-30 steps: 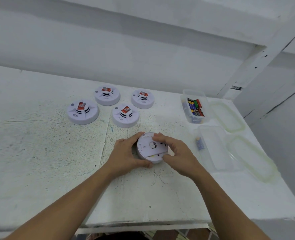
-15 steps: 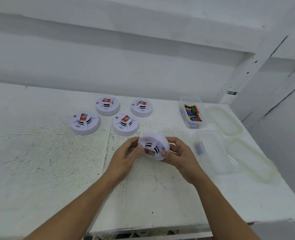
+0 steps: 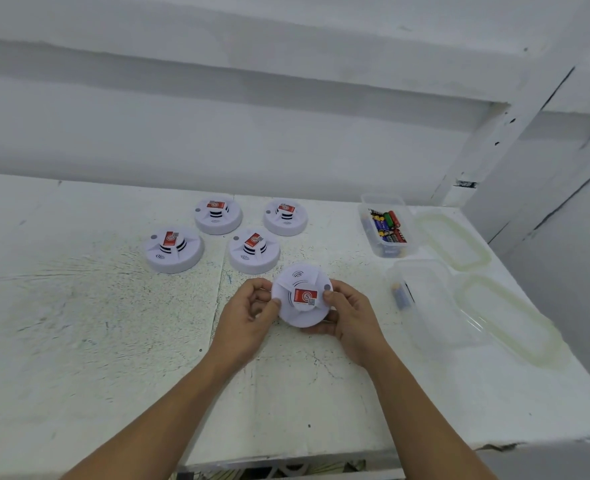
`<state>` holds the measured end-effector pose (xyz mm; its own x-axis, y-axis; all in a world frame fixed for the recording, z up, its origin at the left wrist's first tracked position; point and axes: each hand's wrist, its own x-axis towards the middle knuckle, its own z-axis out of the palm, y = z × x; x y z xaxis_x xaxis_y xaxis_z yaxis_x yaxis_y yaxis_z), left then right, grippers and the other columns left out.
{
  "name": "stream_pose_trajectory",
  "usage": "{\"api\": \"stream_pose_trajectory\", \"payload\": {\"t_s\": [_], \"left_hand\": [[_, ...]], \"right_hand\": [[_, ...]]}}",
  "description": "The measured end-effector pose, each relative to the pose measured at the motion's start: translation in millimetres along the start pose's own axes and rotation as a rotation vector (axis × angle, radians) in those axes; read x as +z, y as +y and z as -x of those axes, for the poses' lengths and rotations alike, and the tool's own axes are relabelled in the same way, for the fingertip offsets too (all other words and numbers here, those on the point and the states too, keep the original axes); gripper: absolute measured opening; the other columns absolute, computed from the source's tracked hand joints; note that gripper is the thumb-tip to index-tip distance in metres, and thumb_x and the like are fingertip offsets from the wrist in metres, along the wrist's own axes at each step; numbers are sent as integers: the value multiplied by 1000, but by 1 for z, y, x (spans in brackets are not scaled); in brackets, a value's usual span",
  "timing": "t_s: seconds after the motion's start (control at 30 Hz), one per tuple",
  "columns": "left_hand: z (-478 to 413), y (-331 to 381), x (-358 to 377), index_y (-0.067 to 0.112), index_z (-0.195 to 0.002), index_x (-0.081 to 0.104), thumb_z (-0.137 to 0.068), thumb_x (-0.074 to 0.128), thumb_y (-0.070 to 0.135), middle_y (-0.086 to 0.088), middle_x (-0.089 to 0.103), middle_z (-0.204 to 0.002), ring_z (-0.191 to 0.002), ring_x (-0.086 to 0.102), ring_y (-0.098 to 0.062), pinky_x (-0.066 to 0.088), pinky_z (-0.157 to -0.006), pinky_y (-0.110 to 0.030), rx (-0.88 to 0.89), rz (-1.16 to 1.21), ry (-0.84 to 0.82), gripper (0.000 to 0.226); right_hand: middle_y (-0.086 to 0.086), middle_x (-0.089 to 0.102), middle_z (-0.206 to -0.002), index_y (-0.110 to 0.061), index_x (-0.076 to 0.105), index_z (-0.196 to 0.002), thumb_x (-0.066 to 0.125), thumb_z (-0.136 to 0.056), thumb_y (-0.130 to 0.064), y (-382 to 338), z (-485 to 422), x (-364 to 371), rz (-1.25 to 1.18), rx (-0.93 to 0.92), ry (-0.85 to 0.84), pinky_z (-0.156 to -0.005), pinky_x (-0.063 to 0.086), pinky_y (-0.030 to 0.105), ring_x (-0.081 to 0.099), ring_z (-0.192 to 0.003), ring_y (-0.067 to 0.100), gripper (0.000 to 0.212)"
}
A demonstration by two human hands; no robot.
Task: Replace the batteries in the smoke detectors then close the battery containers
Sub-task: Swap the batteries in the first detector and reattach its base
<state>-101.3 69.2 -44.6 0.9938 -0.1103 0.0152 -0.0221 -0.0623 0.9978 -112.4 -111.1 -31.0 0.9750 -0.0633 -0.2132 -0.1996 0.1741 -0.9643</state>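
- White smoke detector [image 3: 302,308] is held between both hands over the near middle of the desk [image 3: 113,341], tilted, with its red label facing the camera.
- Left hand [image 3: 248,318]: fingers [image 3: 257,289] curled, thumb and fingertips pinching the detector's left rim.
- Right hand [image 3: 350,318]: thumb pressed on the top right rim by the grey button, the other fingers curled under the right side, gripping.
- 4 other detectors [image 3: 254,252] sit behind on the desk, labels up, apart from each other.
- Battery container [image 3: 383,249] at rear right holds mixed batteries [image 3: 387,225].
- Nearer clear container [image 3: 428,306] has 1 blue battery [image 3: 399,295] at its left wall.
- 2 lids [image 3: 454,240] lie flat just right of the containers.
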Motion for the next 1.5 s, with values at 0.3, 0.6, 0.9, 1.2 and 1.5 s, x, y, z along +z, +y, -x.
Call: {"api": "stream_pose_trajectory", "payload": {"t_s": [0.3,0.6,0.9,1.2,1.5], "left_hand": [[2,-6,-1,20,-124,59,-83,60,23,3,64,-96,-87,59,-12,56,-73,-31,123,-7,21,41],[1,-9,-3,32,-123,60,-84,60,30,5,63,-102,-87,61,-16,57,-79,-41,141,-54,-13,39],[2,-8,-3,35,-118,63,-83,61,27,11,64,-95,-79,59,-9,52,-72,-23,123,-5,-18,36],[1,-10,-3,35,-117,63,-82,62,29,2,64,-99,-81,62,-13,56,-76,-31,104,-4,-11,36],[1,-12,-4,36,-118,64,-81,63,33,0,67,-100,-88,63,-25,57,-81,-46,80,17,-11,37]], "right_hand": [[10,72,-101,-13,67,-107,47,-96,-9,8,3,0,-2,-28,25,-76,58,44,70,-92,29,23],[9,72,-99,-11,66,-106,48,-97,-10,8,5,-1,15,-43,32,-73,59,40,71,-89,25,21],[11,71,-101,-8,65,-109,48,-97,-11,10,6,-2,39,-41,35,-71,59,39,70,-88,25,21],[10,71,-105,-13,66,-112,49,-96,-13,12,6,-3,45,-38,34,-75,59,44,70,-92,29,23],[8,72,-106,-11,65,-117,52,-95,-14,11,9,-3,26,-46,24,-75,59,41,70,-94,27,25]]}}
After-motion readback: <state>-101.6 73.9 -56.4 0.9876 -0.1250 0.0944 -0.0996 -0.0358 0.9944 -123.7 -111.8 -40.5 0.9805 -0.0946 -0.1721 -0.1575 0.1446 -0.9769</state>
